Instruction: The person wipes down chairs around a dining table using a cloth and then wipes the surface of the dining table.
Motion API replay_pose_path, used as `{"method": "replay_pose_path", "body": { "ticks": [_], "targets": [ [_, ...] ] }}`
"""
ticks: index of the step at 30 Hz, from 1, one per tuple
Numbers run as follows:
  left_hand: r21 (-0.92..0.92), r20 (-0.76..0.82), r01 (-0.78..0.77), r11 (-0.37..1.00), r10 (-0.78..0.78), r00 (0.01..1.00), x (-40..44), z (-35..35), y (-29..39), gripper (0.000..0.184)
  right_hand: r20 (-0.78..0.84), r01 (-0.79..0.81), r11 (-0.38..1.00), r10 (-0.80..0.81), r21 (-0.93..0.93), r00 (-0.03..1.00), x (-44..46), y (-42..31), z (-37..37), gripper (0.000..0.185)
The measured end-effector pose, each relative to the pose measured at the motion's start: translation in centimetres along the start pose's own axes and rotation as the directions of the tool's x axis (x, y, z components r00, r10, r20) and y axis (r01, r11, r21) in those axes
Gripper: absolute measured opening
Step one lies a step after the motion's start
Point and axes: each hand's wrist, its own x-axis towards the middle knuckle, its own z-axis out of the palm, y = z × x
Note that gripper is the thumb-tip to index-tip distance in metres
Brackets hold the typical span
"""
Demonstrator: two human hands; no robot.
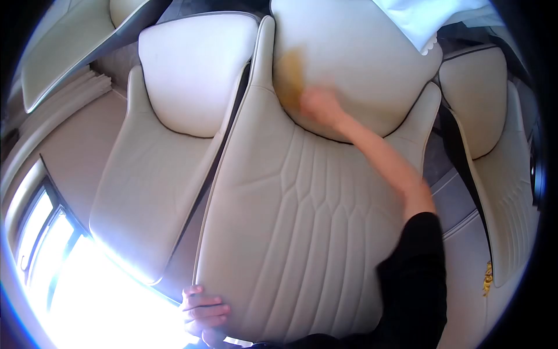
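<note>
A cream leather chair point(244, 192) with stitched channels fills the middle, its rounded padded part point(372, 58) at the top. Across that pad reaches my right hand point(322, 107), closed and smeared by motion. It grips a yellow-brown cloth point(289, 72), also blurred, which lies against the pad's left side beside the chair's raised edge. At the lower left, my left hand point(203, 311) has its fingers curled over the chair's near left edge; its thumb side is partly hidden by glare.
Matching cream chairs stand close on the left point(157, 192) and right point(494, 157). White fabric point(433, 20) hangs in from the top right. A yellow tassel-like thing point(487, 279) hangs low at the right. Bright glare comes from the window point(49, 227) at lower left.
</note>
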Motion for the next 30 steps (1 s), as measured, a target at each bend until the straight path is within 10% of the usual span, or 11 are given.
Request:
{"method": "replay_pose_path", "body": {
  "ticks": [1,4,7,8,9,11,16,18,19,24,30],
  "targets": [
    [-0.006,-0.076,-0.076,0.997,0.076,0.994,-0.4,0.3,-0.4,0.026,-0.161,0.387,0.911,-0.365,0.141,0.917,-1.5,0.0,-2.8,0.012],
    [0.019,0.010,-0.078,0.997,0.077,0.997,0.0,0.2,-0.4,0.026,0.108,0.385,0.651,-0.584,0.655,0.804,-6.2,4.4,1.2,0.009],
    [-0.022,0.046,-0.132,0.991,0.133,0.990,0.7,0.6,-0.9,0.027,0.236,-0.095,0.886,-0.017,0.454,0.972,-10.6,17.2,3.8,0.009],
    [-0.022,0.104,-0.100,0.995,0.102,0.989,1.2,0.4,-0.4,0.028,0.320,-0.472,0.859,0.399,0.196,0.859,-13.3,21.9,7.3,0.012],
    [-0.037,0.060,-0.133,0.990,0.135,0.989,1.7,-0.1,-0.2,0.028,0.315,-0.876,0.430,0.819,0.218,0.480,-15.2,26.7,6.6,0.023],
    [-0.083,0.026,-0.146,0.986,0.148,0.989,2.7,0.6,-0.3,0.028,0.317,-0.975,-0.173,0.941,0.141,-0.121,-15.3,28.7,-1.9,0.036],
    [-0.236,-0.122,-0.248,0.939,0.225,0.967,2.8,1.5,-1.9,0.024,0.408,-0.837,0.453,0.732,0.307,0.545,-14.6,22.4,-10.9,0.023],
    [-0.240,-0.125,-0.240,0.941,0.215,0.969,2.8,1.5,-2.2,0.017,0.569,-0.672,0.255,0.377,0.695,0.731,-14.4,16.6,-14.4,0.021],
    [-0.242,-0.109,-0.217,0.946,0.196,0.975,2.7,1.6,-2.5,0.014,0.674,-0.723,0.090,0.299,0.685,0.675,-13.3,12.8,-19.0,0.022],
    [-0.019,0.116,-0.387,0.922,0.387,0.915,2.7,-0.6,-2.9,0.024,0.851,-0.823,0.435,0.202,0.365,0.484,-12.2,5.6,-29.5,0.030],
    [0.084,0.204,-0.293,0.952,0.271,0.940,-0.5,-10.0,-7.6,0.033,0.668,-0.889,0.347,0.588,0.300,0.455,-15.3,4.6,-37.4,0.034]
  ]
}}
